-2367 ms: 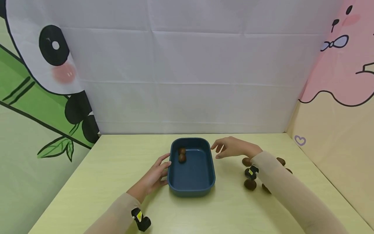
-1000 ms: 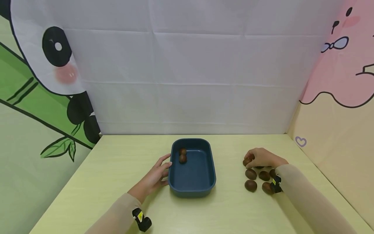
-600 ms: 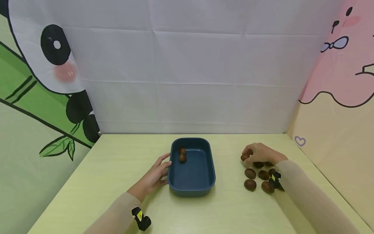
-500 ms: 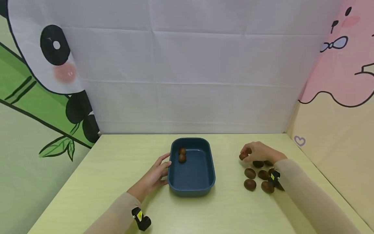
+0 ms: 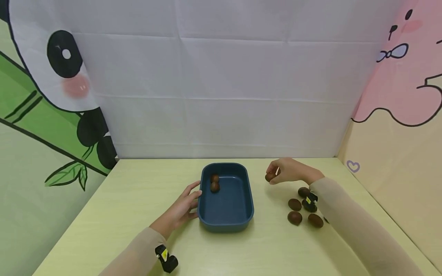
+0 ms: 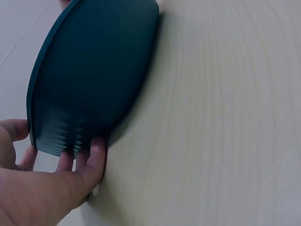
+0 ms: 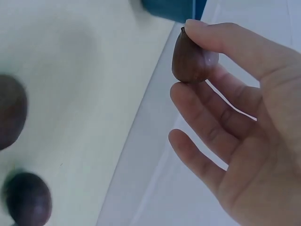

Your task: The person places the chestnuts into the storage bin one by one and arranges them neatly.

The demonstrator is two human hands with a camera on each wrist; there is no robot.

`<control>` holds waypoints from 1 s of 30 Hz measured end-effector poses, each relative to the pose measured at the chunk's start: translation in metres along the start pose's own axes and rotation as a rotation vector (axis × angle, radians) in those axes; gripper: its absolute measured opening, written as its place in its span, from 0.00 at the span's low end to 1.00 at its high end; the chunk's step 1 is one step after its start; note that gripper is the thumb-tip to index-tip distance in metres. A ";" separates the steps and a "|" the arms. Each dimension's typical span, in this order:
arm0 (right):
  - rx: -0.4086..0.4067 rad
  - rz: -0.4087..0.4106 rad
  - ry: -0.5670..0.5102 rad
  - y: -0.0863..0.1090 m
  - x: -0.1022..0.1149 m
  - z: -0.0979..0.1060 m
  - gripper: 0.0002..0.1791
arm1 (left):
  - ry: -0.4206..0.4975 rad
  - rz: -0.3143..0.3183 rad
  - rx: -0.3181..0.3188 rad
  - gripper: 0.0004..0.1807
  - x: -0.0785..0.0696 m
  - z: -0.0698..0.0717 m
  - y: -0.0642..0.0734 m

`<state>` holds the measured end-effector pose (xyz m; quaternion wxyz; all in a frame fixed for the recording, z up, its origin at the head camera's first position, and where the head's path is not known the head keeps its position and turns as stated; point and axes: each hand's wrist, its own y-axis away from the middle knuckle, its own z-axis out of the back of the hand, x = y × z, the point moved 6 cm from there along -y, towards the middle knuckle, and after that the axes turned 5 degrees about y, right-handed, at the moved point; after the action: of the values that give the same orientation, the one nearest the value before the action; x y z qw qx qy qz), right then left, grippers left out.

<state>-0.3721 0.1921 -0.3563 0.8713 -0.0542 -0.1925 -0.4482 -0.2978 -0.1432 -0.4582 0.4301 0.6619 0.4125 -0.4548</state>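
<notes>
My right hand (image 5: pixel 289 171) pinches a chestnut (image 7: pixel 188 60) between thumb and fingertips, raised off the table to the right of the dark blue box (image 5: pixel 226 229). The chestnut's pointed tip shows in the right wrist view, beside the thumb. Two chestnuts (image 5: pixel 215 187) lie inside the box near its left wall. On the box's left side, my left hand (image 5: pixel 179 212) rests with extended fingers (image 6: pixel 97 155) against the outer wall, fingertips right at the side and rim.
Several chestnuts (image 5: pixel 295 218) are grouped on the pale wooden table (image 5: pixel 138 191) to the right, some partly covered by the right sleeve (image 5: pixel 348 214). A white backdrop (image 5: pixel 224 115) rises behind the table's far edge, with cartoon-printed sheets at both sides.
The right hand left the box side, went right to the chestnuts, took hold of one, and has lifted it and moved back left toward the box. The left hand stays on the box.
</notes>
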 end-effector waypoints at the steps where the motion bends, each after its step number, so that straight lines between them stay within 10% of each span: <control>1: 0.003 0.003 -0.001 -0.002 0.005 0.001 0.17 | -0.001 0.000 -0.002 0.33 0.000 0.000 0.000; 16: 0.053 0.147 -0.003 -0.046 0.079 0.000 0.19 | -0.007 0.009 -0.007 0.33 -0.001 0.000 0.001; 30: 0.196 0.116 -0.016 -0.099 0.124 -0.029 0.19 | 0.007 0.004 0.009 0.33 -0.001 0.000 0.000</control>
<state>-0.3781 0.0315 -0.3433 0.8953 0.0167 -0.2390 -0.3755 -0.2976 -0.1436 -0.4574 0.4266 0.6661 0.4107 -0.4535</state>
